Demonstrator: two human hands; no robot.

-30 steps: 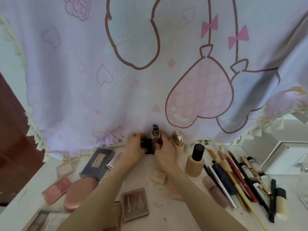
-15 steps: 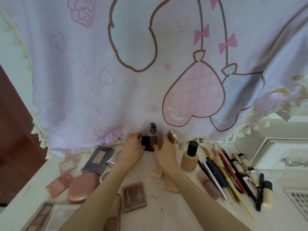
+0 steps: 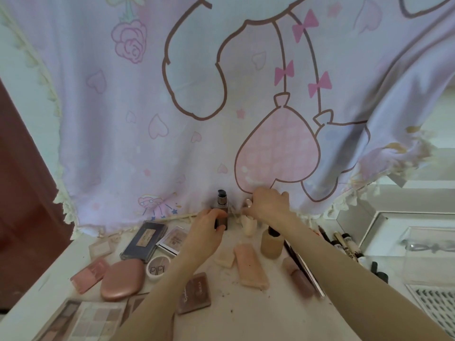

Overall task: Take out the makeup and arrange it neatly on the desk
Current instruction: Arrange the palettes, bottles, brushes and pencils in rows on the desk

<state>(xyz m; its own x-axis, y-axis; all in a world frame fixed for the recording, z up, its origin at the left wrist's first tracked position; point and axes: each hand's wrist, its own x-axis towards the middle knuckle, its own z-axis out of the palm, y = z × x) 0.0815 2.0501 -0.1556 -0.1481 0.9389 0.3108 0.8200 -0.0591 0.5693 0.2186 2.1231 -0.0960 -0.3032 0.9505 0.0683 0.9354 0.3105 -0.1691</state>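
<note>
Head view, the only one we have. Left hand [image 3: 209, 223] is wrapped around the base of a dark pump bottle [image 3: 222, 207] standing upright at 12 o'clock on the table [image 3: 246, 313], right against the hanging cartoon cloth [image 3: 221, 107]. Right hand [image 3: 269, 205], just at 1 o'clock of it, is curled over the top of a pale cream bottle [image 3: 248, 223]; we read that as gripping the cap, though the fingers hide the cap itself. Hands are apart, each on its own item.

Progress, as we judge it: most makeup looks already out. At 9–10 o'clock lie a navy palette [image 3: 145, 238], a pink oval compact [image 3: 122, 279], a round PIPL jar [image 3: 158, 267] and a flat pink blush case [image 3: 89, 274]; an eyeshadow palette [image 3: 96, 321] sits at 7 o'clock. Near centre there is a brown compact [image 3: 195, 292] and a peach tube [image 3: 250, 265]. A beige foundation bottle [image 3: 270, 244] stands at 1 o'clock, with pencils and pens [image 3: 344, 244] laid in a row at 2–3 o'clock.

Left to do, we think: finish standing the bottles along the back, then straighten the left-side compacts, which lie at mixed angles and partly overlap.
</note>
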